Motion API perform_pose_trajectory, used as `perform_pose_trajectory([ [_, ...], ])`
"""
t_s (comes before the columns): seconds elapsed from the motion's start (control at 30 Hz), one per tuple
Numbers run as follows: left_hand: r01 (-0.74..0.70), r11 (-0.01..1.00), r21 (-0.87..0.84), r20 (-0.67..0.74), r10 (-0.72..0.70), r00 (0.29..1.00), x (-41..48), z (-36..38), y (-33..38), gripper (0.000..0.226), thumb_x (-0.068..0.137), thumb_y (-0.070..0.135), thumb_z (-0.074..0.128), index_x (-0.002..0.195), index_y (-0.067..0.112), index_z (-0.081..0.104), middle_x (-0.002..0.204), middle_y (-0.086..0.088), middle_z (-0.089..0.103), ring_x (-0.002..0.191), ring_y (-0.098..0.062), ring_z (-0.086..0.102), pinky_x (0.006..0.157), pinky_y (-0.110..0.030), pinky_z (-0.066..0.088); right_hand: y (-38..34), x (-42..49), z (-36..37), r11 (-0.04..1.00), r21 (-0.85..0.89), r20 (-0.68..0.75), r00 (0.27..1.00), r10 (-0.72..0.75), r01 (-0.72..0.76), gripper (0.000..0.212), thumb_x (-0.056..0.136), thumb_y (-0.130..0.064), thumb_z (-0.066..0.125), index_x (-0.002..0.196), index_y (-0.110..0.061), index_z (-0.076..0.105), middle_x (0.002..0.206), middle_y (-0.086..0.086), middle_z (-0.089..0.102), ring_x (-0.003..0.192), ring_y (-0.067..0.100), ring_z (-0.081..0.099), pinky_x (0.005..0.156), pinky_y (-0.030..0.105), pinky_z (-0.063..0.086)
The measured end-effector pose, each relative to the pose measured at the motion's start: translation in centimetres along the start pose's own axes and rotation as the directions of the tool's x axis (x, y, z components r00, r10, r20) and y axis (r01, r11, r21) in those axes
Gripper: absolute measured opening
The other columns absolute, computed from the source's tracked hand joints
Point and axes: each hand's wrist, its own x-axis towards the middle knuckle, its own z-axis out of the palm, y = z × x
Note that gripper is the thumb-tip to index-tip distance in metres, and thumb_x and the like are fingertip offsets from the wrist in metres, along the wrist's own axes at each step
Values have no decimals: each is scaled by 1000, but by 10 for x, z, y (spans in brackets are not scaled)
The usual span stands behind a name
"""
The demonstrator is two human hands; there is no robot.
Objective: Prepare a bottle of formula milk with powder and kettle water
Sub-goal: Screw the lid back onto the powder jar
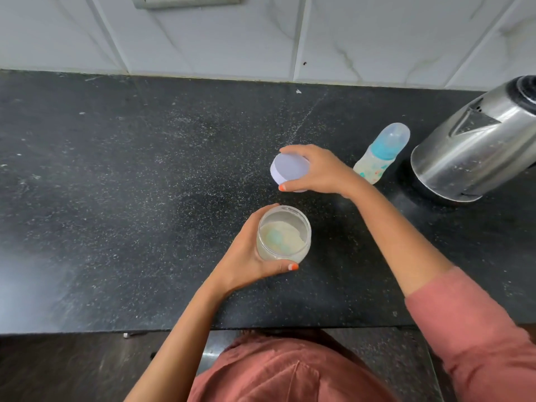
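Observation:
My left hand grips a clear plastic jar of pale formula powder, open at the top, with a blue-green scoop half buried inside. My right hand holds the jar's white round lid between fingers and thumb, a little beyond the jar and low over the counter. A small baby bottle with a teal collar and clear cap stands to the right of the lid. The steel kettle stands at the far right.
All of it is on a black speckled stone counter backed by a white tiled wall. The counter's front edge runs just in front of my body. The kettle is partly cut off by the right frame edge.

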Motion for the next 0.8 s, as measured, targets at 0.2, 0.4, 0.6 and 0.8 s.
perform_pose_trajectory([
  [0.2, -14, 999, -32, -23, 13, 1000, 0, 1, 2, 84, 53, 41, 79, 125, 33, 38, 127, 10, 49, 115, 0, 48, 90, -10, 37, -28, -60, -17, 998, -18, 60, 996, -63, 64, 75, 66, -40, 77, 132, -36, 42, 139, -7, 42, 126, 13, 40, 104, 38, 35],
  [0.4, 23, 998, -62, -17, -25, 1000, 0, 2, 1, 83, 49, 44, 77, 121, 40, 35, 124, 14, 48, 111, 6, 48, 85, -8, 40, -36, -92, 1, 992, -104, 53, 996, -72, 77, 77, 66, -36, 77, 133, -36, 39, 134, -9, 42, 120, 10, 43, 91, 24, 33],
  [0.6, 20, 995, -94, -25, -23, 999, -1, 4, -2, 85, 49, 44, 78, 122, 39, 35, 126, 12, 47, 114, 3, 48, 88, -12, 41, -43, -100, 21, 989, -135, 98, 994, -55, 69, 80, 67, -29, 75, 136, -37, 35, 134, -9, 35, 117, 12, 44, 93, 34, 43],
  [0.8, -14, 993, -115, -28, 11, 1000, 0, 6, -5, 84, 51, 39, 79, 125, 30, 39, 124, 5, 51, 114, -6, 50, 93, -25, 44, -50, -97, 27, 971, -223, 100, 993, -64, 85, 80, 67, -28, 74, 135, -37, 35, 134, -9, 34, 116, 14, 45, 87, 34, 46],
])
